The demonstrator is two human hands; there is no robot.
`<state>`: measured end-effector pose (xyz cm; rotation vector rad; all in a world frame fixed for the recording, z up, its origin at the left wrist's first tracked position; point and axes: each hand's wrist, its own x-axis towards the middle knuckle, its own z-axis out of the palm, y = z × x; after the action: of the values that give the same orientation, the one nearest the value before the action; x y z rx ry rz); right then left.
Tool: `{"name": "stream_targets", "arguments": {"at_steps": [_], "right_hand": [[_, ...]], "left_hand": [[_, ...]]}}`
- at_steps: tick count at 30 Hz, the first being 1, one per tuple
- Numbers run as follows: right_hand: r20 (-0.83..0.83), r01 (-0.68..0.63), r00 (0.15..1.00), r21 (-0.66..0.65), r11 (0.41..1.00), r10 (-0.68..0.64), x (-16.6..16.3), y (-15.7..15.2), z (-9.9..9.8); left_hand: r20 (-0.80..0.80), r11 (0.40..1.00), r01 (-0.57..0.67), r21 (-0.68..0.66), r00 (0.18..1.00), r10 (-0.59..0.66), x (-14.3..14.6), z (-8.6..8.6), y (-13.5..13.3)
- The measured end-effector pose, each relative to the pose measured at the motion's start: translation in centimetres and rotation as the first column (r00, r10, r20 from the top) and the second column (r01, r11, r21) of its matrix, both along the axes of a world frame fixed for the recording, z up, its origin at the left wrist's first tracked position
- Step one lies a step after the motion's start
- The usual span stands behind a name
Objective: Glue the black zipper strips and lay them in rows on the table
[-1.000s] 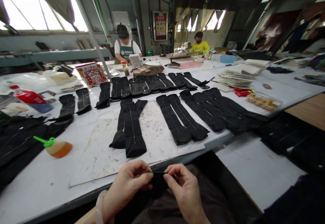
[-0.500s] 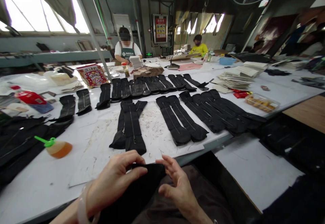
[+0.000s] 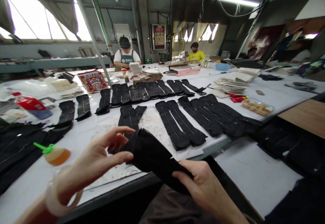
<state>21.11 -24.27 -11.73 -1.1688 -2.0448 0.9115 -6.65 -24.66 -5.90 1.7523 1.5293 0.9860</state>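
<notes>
A long black fabric piece (image 3: 154, 154) is held up over the near edge of the table, slanting from upper left to lower right. Its lower right end is gripped by my right hand (image 3: 205, 185), thumb on top. At the other end, my left hand (image 3: 101, 156) has its fingers apart and curved around the edge, with the thumb tip at the fabric. Partly behind the held piece lie crossed black zippered strips (image 3: 128, 115). Two more zippered strips (image 3: 177, 126) lie side by side to the right.
A row of black strips (image 3: 142, 91) crosses the table, with another group (image 3: 210, 114) at right. At left are a squeeze bottle (image 3: 56, 154) with amber liquid and a red-and-blue pack (image 3: 31, 105). Card stacks (image 3: 232, 83) and a plastic food box (image 3: 257, 107) stand right. Two people work beyond.
The black piece has been raised and turned outward over the table edge. My right hand has closed on its near end, while my left hand has moved left and its fingers have loosened.
</notes>
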Motion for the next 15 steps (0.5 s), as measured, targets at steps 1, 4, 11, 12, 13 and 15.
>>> {"name": "stream_targets", "arguments": {"at_steps": [1, 4, 11, 12, 13, 15], "right_hand": [[0.090, -0.005, 0.996, -0.024, 1.000, 0.008, 0.8, -0.2, -0.4], [0.272, 0.006, 0.962, -0.121, 0.993, 0.027, 2.4, -1.0, -2.5], [0.524, 0.066, 0.850, -0.200, 0.978, 0.050, 4.1, -3.3, -5.7], [0.551, 0.067, 0.833, -0.196, 0.978, 0.054, 4.2, -3.6, -6.0], [0.574, 0.068, 0.817, -0.193, 0.979, 0.056, 4.4, -3.8, -6.3], [0.606, 0.079, 0.794, -0.185, 0.980, 0.051, 4.7, -4.1, -6.9]], "left_hand": [[-0.058, 1.000, 0.026, -0.007, 0.998, -0.027, 0.1, -1.7, 0.2], [-0.152, 0.997, 0.074, -0.029, 0.985, -0.077, 1.2, -6.7, 0.2], [-0.147, 0.980, 0.146, -0.134, 0.975, -0.166, 4.9, -11.5, -0.2], [-0.153, 0.976, 0.159, -0.145, 0.971, -0.181, 5.3, -11.8, -0.2], [-0.152, 0.971, 0.177, -0.161, 0.968, -0.202, 5.6, -11.9, -0.2], [-0.127, 0.957, 0.214, -0.198, 0.962, -0.241, 6.2, -12.3, -0.1]]}}
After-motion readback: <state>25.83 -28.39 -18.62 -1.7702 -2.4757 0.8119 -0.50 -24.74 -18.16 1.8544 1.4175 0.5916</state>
